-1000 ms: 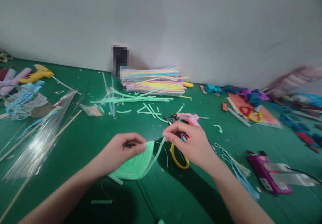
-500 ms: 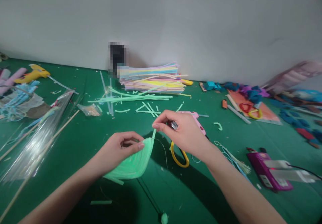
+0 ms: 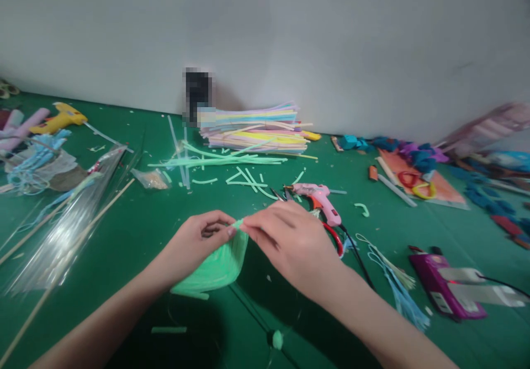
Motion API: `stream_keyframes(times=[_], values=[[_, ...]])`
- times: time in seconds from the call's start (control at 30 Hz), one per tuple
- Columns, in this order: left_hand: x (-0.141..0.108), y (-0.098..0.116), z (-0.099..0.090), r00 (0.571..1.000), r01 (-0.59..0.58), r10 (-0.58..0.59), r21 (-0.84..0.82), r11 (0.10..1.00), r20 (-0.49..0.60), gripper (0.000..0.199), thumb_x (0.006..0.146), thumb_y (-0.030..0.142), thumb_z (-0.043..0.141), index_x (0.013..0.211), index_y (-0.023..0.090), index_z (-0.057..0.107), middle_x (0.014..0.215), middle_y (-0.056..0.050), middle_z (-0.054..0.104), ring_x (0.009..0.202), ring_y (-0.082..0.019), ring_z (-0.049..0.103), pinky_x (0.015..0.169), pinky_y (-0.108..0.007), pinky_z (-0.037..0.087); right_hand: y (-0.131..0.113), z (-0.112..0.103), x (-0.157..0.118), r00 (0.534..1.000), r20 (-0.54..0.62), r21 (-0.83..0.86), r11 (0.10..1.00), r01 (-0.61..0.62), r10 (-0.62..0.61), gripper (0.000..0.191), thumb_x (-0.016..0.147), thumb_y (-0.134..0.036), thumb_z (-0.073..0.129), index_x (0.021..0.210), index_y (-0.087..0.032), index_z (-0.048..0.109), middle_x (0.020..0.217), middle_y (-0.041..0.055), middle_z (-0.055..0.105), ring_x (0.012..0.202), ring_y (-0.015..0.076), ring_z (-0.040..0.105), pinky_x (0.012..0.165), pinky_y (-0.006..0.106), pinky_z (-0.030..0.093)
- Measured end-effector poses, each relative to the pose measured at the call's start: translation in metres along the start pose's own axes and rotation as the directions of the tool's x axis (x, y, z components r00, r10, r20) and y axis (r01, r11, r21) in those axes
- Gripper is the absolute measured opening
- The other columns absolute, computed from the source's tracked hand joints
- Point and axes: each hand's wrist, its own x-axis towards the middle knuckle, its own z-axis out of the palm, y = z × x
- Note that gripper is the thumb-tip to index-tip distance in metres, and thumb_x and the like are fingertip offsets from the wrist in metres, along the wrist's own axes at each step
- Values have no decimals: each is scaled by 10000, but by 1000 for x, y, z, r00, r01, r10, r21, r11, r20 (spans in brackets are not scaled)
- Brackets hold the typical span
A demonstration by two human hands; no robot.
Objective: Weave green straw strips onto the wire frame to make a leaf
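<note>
My left hand [image 3: 202,242] is closed on a mint-green piece [image 3: 215,267] that looks built from fuzzy pipe cleaners laid in curved rows. Its thumb and fingers pinch the upper edge. Right against that thumb, my right hand [image 3: 290,233] pinches the end of a green strip [image 3: 238,223] at the piece's top corner. The fingertips of both hands nearly touch. Scissors with a red handle loop [image 3: 334,239] lie partly hidden behind my right hand. Below the piece, a small green tuft [image 3: 277,339] sits on a dark thin rod.
A pink glue gun [image 3: 321,198] lies beyond my right hand, its black cord running right. Pastel pipe cleaner bundles [image 3: 254,131] rest by the wall, with loose green lengths [image 3: 223,161] before them. A purple box [image 3: 443,286] is right; clear plastic sleeves [image 3: 74,231] are left.
My right hand has moved left and down, bringing the raised strip end down to the piece's edge beside my left thumb. The glue gun and scissor blades are now more exposed.
</note>
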Motion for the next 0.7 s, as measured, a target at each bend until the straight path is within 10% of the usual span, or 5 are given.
stream_keyframes(times=[0.5, 0.6, 0.7], values=[[-2, -3, 6, 987, 74, -94, -150, 986, -130, 324, 814, 488, 659, 939, 191, 635, 676, 25, 616, 584, -104, 456, 552, -214, 343, -12, 37, -36, 949, -98, -310, 915, 258, -301, 151, 886, -46, 559, 935, -47, 702, 829, 133, 731, 787, 237, 658, 681, 367, 549], [-1, -4, 5, 988, 90, -110, -172, 981, -108, 338, 810, 503, 660, 938, 192, 639, 673, 21, 611, 590, -107, 465, 543, -211, 347, -19, 32, -38, 979, -118, -171, 975, 142, -163, 153, 878, -46, 576, 975, -80, 689, 874, 124, 739, 795, 232, 672, 708, 376, 573], [-1, -3, 4, 988, 108, -129, -211, 972, -89, 360, 815, 526, 647, 972, 203, 636, 668, 18, 603, 570, -108, 473, 508, -208, 331, -27, 17, -39, 965, -90, 265, 940, -215, 246, 194, 903, -163, 601, 1091, -178, 647, 917, 66, 734, 732, 172, 689, 641, 301, 599]])
